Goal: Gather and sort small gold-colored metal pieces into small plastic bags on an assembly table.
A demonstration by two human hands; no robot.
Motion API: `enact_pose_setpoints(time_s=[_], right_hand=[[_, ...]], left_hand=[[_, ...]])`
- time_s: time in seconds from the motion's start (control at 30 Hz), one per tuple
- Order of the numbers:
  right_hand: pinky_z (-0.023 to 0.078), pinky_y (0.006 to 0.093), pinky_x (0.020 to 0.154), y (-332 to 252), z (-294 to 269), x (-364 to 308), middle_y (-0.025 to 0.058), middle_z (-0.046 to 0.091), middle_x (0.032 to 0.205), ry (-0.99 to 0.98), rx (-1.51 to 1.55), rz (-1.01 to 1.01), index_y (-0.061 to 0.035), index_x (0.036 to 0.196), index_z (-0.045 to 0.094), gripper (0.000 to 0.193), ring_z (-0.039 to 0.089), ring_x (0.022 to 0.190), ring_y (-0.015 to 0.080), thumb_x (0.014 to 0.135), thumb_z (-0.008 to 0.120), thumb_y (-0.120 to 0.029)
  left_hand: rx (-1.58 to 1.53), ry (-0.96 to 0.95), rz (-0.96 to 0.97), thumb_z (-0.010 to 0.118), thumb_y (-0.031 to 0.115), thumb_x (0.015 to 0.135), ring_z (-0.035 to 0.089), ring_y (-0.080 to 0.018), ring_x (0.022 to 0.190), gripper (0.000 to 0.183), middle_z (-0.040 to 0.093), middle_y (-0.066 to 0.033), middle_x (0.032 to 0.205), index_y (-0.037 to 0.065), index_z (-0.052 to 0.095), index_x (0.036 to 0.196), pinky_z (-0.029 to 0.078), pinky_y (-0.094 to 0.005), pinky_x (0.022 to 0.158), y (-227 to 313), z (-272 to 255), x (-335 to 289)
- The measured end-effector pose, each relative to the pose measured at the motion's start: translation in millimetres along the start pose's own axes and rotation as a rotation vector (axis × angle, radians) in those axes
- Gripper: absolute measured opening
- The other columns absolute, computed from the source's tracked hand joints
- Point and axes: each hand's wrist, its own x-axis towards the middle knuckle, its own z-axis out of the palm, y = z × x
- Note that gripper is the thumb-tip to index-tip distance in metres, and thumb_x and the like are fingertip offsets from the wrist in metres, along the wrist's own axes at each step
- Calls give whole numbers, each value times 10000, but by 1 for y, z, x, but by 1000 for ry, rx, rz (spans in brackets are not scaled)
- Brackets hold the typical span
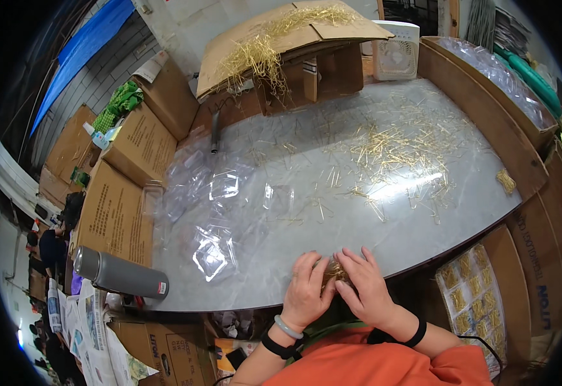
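At the table's front edge, a small bundle of thin gold wire hooks (336,270) sits between my two hands. My left hand (306,289) curls round its left side, thumb pressed in close. From the right, my right hand (368,289) holds the bundle with its fingers bent over it. The palms and fingers cover most of the bundle. Farther back, a loose heap of the same gold wire pieces (403,151) spreads over the grey table (281,257), with stray ones nearer me.
Clear plastic boxes (213,254) lie on the table's left part, beside a grey bottle (123,273) on its side. A cardboard stand (351,71) with wires on top and a white fan (396,51) stand behind. A tray of gold bundles (474,289) is at lower right.
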Motion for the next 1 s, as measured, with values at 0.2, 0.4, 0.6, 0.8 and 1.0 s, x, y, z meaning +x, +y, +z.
enact_pose_setpoints(time_s=[0.2, 0.4, 0.6, 0.8, 1.0], right_hand=[[216, 642, 1191, 1, 2, -5, 236, 528, 1458, -74, -140, 14, 57, 1498, 380, 650, 471, 1394, 421, 976, 659, -211], [193, 677, 1182, -1, -3, 2, 241, 402, 1565, -159, -180, -16, 32, 1536, 329, 852, 370, 1461, 439, 922, 712, -417], [233, 655, 1177, 3, 0, -4, 242, 362, 1571, -143, -269, -56, -83, 1520, 415, 908, 385, 1429, 425, 808, 792, -502], [282, 624, 1149, 3, 4, -4, 230, 388, 1549, -114, -313, -77, -117, 1472, 481, 880, 420, 1390, 410, 754, 835, -481], [393, 527, 1024, -12, 19, 12, 198, 464, 1492, -29, -358, -12, -123, 1366, 594, 748, 501, 1232, 392, 729, 852, -417]], left_hand=[[-13, 57, -26, 724, 127, 882, 550, -406, 1209, 432, 558, -206, 1306, -15, 601, 1271, 476, -465, 1029, -1, 4, -1], [-47, 52, -61, 719, 179, 927, 537, -423, 1228, 414, 553, -208, 1295, -18, 603, 1272, 467, -477, 1040, 0, 1, -1], [-77, 71, -95, 683, 240, 971, 537, -423, 1222, 361, 554, -215, 1296, -6, 614, 1226, 467, -485, 1024, 0, 0, -1], [-221, 107, -113, 546, 434, 1043, 559, -455, 1199, 498, 540, -240, 1354, -23, 606, 1230, 459, -482, 1035, -10, 0, -8], [-692, 200, -191, 319, 608, 1066, 557, -383, 1307, 778, 508, -254, 1432, -75, 521, 1382, 502, -440, 1046, -16, 3, -17]])
